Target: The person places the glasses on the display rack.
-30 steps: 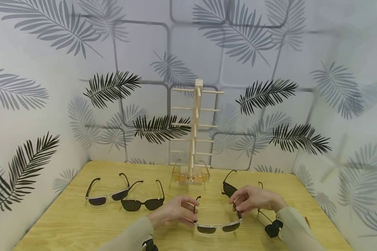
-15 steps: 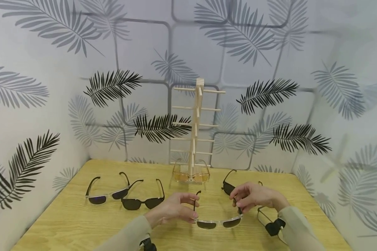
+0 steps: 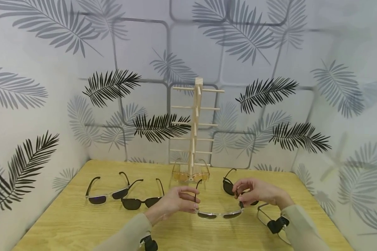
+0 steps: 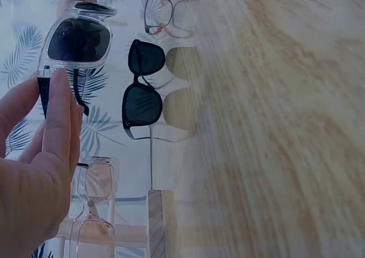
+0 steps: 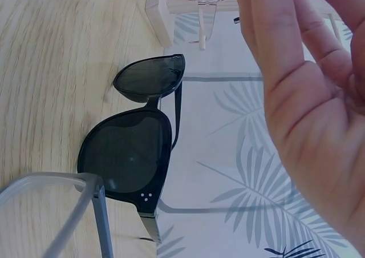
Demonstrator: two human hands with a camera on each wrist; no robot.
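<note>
A pair of sunglasses with a clear frame front and dark temples (image 3: 206, 216) is held between both hands, lenses toward me and temples pointing away. My left hand (image 3: 175, 202) pinches one temple near its hinge; the left wrist view shows the thumb and fingers on it beside the dark lens (image 4: 78, 41). On the other temple, my right hand (image 3: 260, 191) pinches with thumb and fingers. In the right wrist view the right palm (image 5: 311, 98) shows, while the held sunglasses are out of sight. Black sunglasses (image 3: 228, 187) lie just behind the right hand.
A wooden peg rack (image 3: 195, 122) stands at the back, with amber-tinted glasses (image 3: 181, 177) at its lowest level. Clear-lensed glasses (image 3: 264, 217) lie under the right wrist. To the left lie clear-framed sunglasses (image 3: 97, 200) and black sunglasses (image 3: 132, 204). Patterned walls (image 3: 251, 45) enclose the table.
Both hands have moved the clear-framed sunglasses up and away from me, toward the rack. More of the black sunglasses behind the right hand now shows. The other glasses stay put.
</note>
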